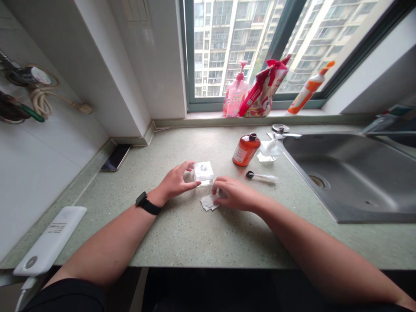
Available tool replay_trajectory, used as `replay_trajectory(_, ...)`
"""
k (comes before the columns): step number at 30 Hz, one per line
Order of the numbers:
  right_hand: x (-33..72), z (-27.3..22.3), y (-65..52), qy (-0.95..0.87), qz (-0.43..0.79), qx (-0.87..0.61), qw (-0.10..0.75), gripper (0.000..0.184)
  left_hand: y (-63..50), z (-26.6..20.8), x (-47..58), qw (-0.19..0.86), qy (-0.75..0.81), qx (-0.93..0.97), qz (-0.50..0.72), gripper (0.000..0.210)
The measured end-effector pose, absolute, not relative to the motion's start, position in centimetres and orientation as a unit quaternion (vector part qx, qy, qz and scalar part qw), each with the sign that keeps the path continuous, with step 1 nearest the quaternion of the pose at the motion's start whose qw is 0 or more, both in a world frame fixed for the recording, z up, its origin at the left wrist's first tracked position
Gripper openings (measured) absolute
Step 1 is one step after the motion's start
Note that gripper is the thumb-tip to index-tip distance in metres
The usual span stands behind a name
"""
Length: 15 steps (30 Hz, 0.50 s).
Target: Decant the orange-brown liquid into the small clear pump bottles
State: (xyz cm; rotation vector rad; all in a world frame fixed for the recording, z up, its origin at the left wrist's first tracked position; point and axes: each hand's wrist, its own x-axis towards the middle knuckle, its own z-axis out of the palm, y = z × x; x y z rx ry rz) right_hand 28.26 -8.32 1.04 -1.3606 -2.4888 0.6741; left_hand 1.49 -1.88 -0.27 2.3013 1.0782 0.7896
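Small clear square box, glassy-looking, with a pale round detail on top (203, 172): on the speckled pale-green stone bench (208, 245), between both hands. Writing on it: none legible.

Left hand (177, 180), black watch (147, 203) on wrist: fingers closed around the box's left side, thumb at its near edge.

Right hand (234, 193): fingers curled, thumb at the folded white paper or tissue (208, 202); impossible to tell whether pinching it or merely touching. Near the box's right side, apart from it.

Translucent orange-red bottle, dark-necked, uncapped (246, 151): upright on the bench, beyond the right hand. White label on front with dark characters, too small to read.

Round black cap with pale, slender stem (249, 174): lying near that bottle, stem pointing towards the sink.

Translucent plastic item (269, 148): beside the bottle, close to the sink rim; exact nature unclear.

Stainless-steel sink (352, 167): set into the bench, right-hand side.

On the window sill: pink pump bottle (234, 97), printed label, brand unreadable; red-and-white printed bag (264, 89), tied at the top, white code square on its side, lettering too small to read; orange-and-white bottle (307, 92), orange cap, print blurred.

White oblong power bank (65, 216): left near edge of the bench, cable plugged in, several printed lines on top, illegible.

Black-screened phone (116, 157): flat by the left wall.
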Motion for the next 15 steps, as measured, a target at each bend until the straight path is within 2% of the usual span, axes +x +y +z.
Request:
replay_trajectory(3, 28.2, 1.2, -8.5, -0.845, 0.234, -0.469, 0.108, 0.024, -1.9, -0.2, 1.5, 0.236, 0.394, 0.841, 0.287, 0.065)
replay_trajectory(6, 28.2, 1.4, -8.5, -0.846, 0.253, -0.459, 0.1, 0.016, -1.9, -0.1, 1.5, 0.238, 0.394, 0.841, 0.284, 0.065)
replay_trajectory(9, 28.3, 1.8, -8.5, -0.842, 0.276, -0.45, 0.112, 0.016, -1.9, -0.1, 1.5, 0.237, 0.392, 0.842, 0.285, 0.065)
replay_trajectory(13, 29.0, 2.4, -8.2, -0.809, 0.394, -0.406, 0.16, 0.018, -1.9, -0.2, 1.5, 0.228, 0.39, 0.845, 0.287, 0.063)
replay_trajectory(15, 29.5, 2.5, -7.8, -0.777, 0.463, -0.365, 0.219, 0.022, -1.9, -0.3, 1.5, 0.224, 0.384, 0.847, 0.291, 0.064)
